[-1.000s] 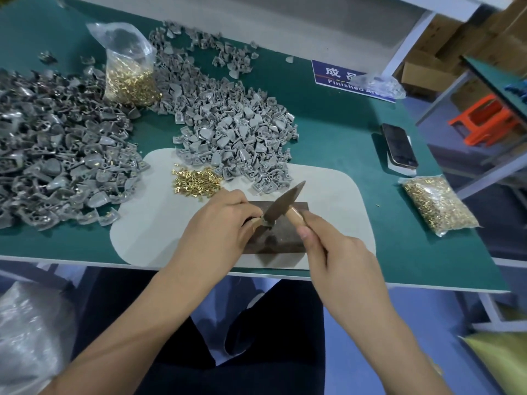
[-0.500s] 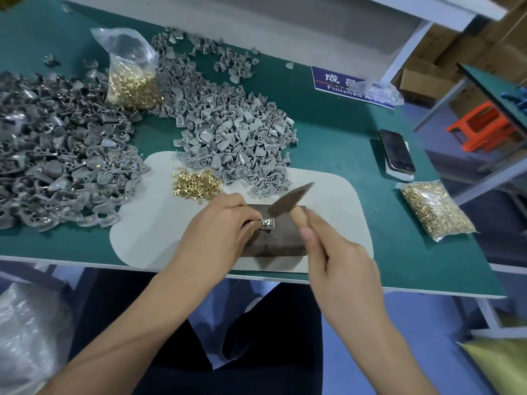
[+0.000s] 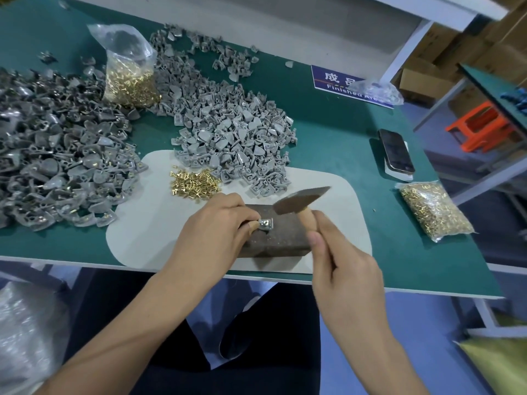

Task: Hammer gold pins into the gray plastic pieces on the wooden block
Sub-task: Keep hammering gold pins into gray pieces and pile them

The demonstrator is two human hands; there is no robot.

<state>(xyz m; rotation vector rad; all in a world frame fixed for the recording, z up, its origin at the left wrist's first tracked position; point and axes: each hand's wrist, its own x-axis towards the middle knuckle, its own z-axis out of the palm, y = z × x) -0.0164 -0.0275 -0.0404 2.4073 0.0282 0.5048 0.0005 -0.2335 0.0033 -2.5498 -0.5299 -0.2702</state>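
Observation:
A dark wooden block (image 3: 281,238) lies on a pale mat (image 3: 142,223) near the table's front edge. On the block's top sits one gray plastic piece (image 3: 266,223) with a gold pin in it. My left hand (image 3: 211,232) pinches that piece at its left side. My right hand (image 3: 342,269) grips the wooden handle of a small hammer (image 3: 299,199), whose rusty head hangs a little above and right of the piece. A small heap of loose gold pins (image 3: 194,183) lies on the mat behind my left hand.
A pile of light gray pieces (image 3: 233,132) lies behind the mat, a darker pile (image 3: 51,155) at the left. Bags of gold pins stand at the back left (image 3: 128,78) and at the right (image 3: 433,209). A phone (image 3: 395,152) lies at the right.
The hammer head has lifted from the gray piece and swung up to the right. My left hand has kept its pinch on the piece.

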